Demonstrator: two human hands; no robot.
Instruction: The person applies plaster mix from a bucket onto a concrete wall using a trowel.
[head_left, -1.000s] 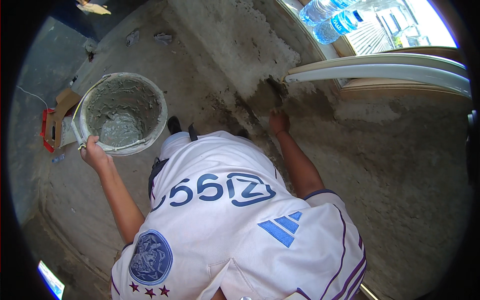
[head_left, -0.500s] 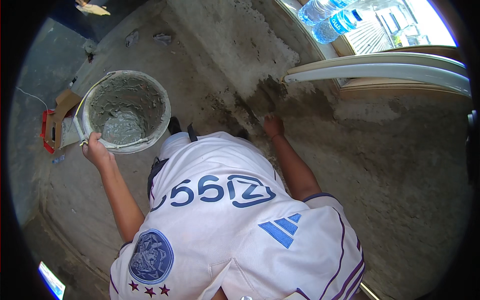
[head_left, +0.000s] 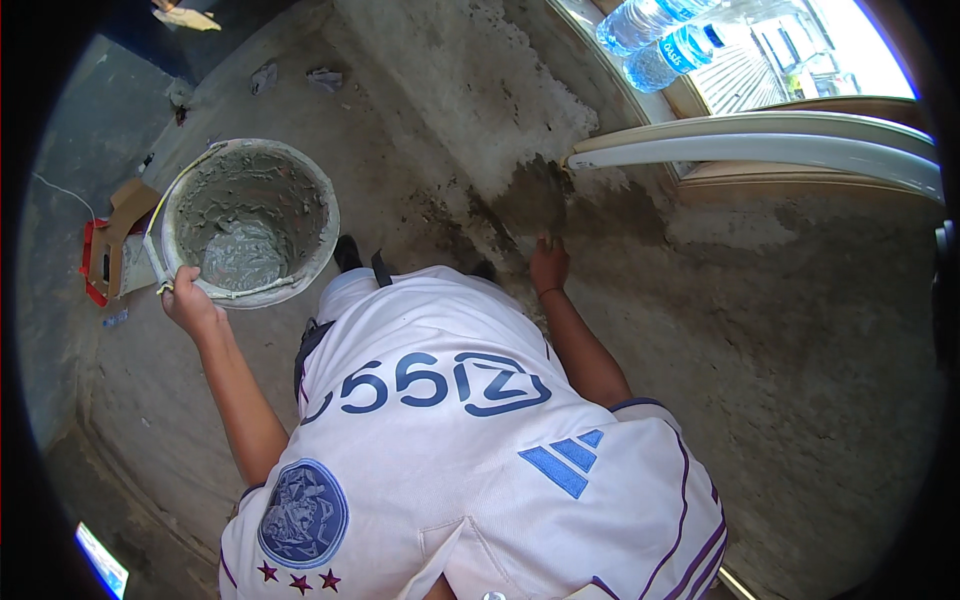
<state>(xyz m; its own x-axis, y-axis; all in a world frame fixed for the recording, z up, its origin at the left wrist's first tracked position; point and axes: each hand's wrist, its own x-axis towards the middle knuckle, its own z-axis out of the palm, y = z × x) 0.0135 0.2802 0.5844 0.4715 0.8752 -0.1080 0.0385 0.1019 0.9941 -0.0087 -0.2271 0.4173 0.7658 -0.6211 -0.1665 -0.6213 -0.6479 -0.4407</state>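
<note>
A round bucket with mortar-smeared walls hangs in front of me on the left, tilted so its mouth faces me. Grey wet mortar lies at its bottom. My left hand is closed on the bucket's near left rim, where the handle meets it. Farther right, my right hand is closed close to the wall, just below a dark wet patch. Whatever its fingers hold is hidden from here.
A window frame with a pale curved sill edge juts out at upper right. Two water bottles sit beside the window. An opened cardboard box with a red part is left of the bucket, and scraps lie on the far floor.
My right hand has drawn back slightly toward me and turned at the wrist. The bucket has shifted a little left, with my left hand still on its rim.
</note>
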